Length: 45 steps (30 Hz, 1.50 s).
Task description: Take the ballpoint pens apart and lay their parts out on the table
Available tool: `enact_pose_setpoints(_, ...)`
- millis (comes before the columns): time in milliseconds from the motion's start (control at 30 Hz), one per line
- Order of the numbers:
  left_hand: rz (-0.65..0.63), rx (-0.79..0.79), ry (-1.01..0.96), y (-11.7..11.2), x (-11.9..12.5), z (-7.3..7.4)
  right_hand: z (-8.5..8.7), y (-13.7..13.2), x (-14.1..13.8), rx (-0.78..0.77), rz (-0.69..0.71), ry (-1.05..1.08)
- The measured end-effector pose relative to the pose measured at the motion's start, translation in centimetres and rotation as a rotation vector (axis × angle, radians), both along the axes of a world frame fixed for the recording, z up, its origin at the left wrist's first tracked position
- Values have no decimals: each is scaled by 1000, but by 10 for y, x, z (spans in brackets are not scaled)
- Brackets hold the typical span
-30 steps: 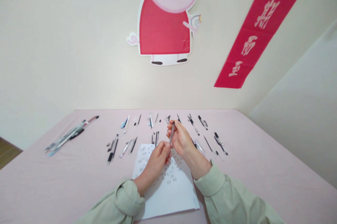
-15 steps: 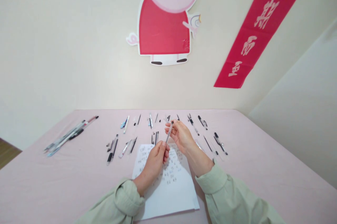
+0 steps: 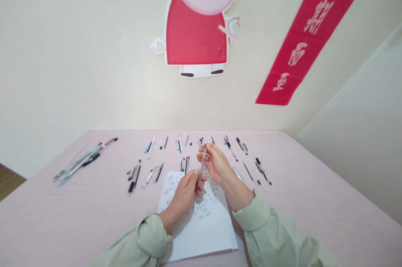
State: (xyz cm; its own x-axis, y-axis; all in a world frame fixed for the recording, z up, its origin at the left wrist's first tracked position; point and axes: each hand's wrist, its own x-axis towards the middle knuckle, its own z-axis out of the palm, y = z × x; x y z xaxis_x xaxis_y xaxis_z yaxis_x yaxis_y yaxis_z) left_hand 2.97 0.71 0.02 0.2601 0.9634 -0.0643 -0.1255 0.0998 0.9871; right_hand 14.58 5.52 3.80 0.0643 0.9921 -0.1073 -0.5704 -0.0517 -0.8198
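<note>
A slim grey, see-through pen (image 3: 202, 164) is held upright and slightly tilted between my hands, over the top part of a white sheet of paper (image 3: 201, 237) with handwriting on it. My left hand (image 3: 189, 186) has its fingers at the pen's lower end. Thumb and fingertips of my right hand (image 3: 214, 161) pinch its dark upper end. Just behind my left hand lie small dark pen parts (image 3: 187, 164). A clear pen barrel (image 3: 238, 173) rests beside my right wrist, partly hidden by it.
Taken-apart pens lie in two rows, among them black parts (image 3: 135, 179) at the left and a black-capped pen (image 3: 263, 170) at the right. A bundle of pens (image 3: 83, 162) rests far left on the pink tablecloth (image 3: 63, 225). A wall (image 3: 125, 91) stands behind.
Fingers of my left hand have opened a little at the pen's lower end, so more of the pen shows. My right hand keeps its pinch at the top.
</note>
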Motion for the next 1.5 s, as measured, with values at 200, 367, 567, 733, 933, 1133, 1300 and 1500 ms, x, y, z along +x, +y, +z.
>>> enact_pose_setpoints(200,36,-9,-17,2,1,0,4,-2,-2,-15,21,6)
enact_pose_setpoints(367,-23,-35,6,0,0,0,3,-2,-1,-2,7,26)
enact_pose_setpoints(567,-52,-36,35,-1,1,5,1,2,-1,20,5,-2)
enact_pose_setpoints(733,21,-48,41,-1,0,7,2,18,28,90,-156,-435)
enact_pose_setpoints(933,81,-29,45,1,-2,3,-15,19,51,99,-124,-1561)
enact_pose_setpoints(1133,51,-2,58,1,-3,2,-28,17,44,64,-91,-1895)
enact_pose_setpoints(1300,55,10,58,-1,-2,7,-14,18,50,92,-135,-1656)
enact_pose_setpoints(1500,49,-8,29,0,-1,6,17,10,38,155,219,-985)
